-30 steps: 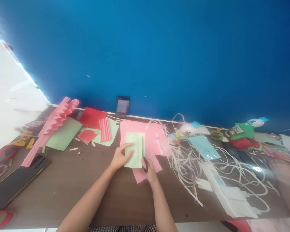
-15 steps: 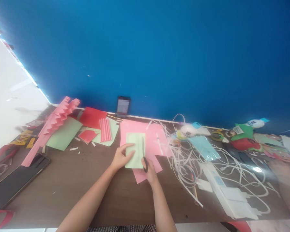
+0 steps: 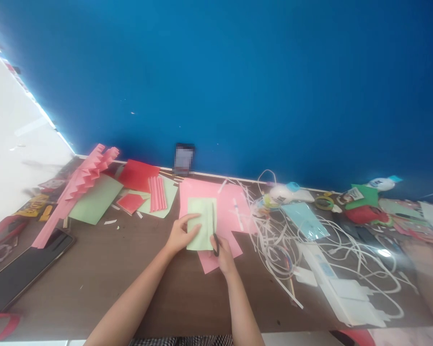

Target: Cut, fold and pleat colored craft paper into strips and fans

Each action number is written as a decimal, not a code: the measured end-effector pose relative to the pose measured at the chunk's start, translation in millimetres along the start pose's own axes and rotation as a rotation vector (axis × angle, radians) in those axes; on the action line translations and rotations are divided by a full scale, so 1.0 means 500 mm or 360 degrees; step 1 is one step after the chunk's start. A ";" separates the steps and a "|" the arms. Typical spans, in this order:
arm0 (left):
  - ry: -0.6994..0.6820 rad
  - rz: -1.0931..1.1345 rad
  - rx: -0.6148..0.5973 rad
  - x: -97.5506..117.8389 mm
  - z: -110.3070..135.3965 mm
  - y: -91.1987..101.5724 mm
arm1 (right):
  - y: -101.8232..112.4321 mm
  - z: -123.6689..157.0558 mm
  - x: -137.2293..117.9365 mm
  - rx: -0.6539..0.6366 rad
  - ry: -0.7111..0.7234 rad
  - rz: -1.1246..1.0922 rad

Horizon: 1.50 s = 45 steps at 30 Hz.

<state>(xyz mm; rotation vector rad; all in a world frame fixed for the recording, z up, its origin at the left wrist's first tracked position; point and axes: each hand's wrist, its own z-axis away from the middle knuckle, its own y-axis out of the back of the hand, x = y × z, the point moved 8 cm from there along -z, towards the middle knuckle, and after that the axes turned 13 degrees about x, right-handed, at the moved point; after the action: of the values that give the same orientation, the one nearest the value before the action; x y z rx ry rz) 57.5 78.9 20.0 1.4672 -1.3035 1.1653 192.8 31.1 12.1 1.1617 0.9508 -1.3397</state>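
Note:
My left hand (image 3: 180, 236) grips the left side of a light green sheet of paper (image 3: 202, 211), its thumb lying across the front. In my right hand (image 3: 223, 254) is a pair of scissors (image 3: 215, 242) with dark handles, held by the sheet's lower right edge. The blades point away from me and lie along the right part of the green paper; whether they are parted is too small to tell. Behind and under it are pink sheets of paper (image 3: 227, 204), one corner sticking out below my hands.
Pleated pink paper (image 3: 82, 180), a red sheet (image 3: 139, 174) and a phone (image 3: 29, 266) lie to the left. Tangled white cables (image 3: 277, 240), a power strip (image 3: 328, 283) and a glue bottle (image 3: 280, 193) are on the right. Another person's blurred arm (image 3: 427, 274) shows at the right edge.
The green paper and the scissors have shifted very slightly up and to the left. Both hands keep their hold.

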 end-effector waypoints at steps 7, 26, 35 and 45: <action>-0.0023 -0.0006 0.0022 0.006 -0.002 0.002 | 0.003 -0.002 0.004 0.0026 0.0014 0.0033; -0.0043 -0.0021 0.0022 0.005 0.000 0.001 | 0.002 0.002 -0.006 0.0025 0.0023 0.0078; -0.0028 -0.0033 0.0012 0.007 0.001 0.001 | 0.005 0.000 0.003 0.0043 0.0031 0.0095; -0.0052 -0.0050 0.0021 0.009 -0.002 0.002 | 0.014 -0.003 0.012 0.0097 0.0056 0.0121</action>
<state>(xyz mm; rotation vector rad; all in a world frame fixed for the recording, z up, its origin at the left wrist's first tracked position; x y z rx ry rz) 56.5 78.5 24.6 1.5166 -1.2926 1.1363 200.0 30.4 6.3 1.2595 0.8875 -1.2989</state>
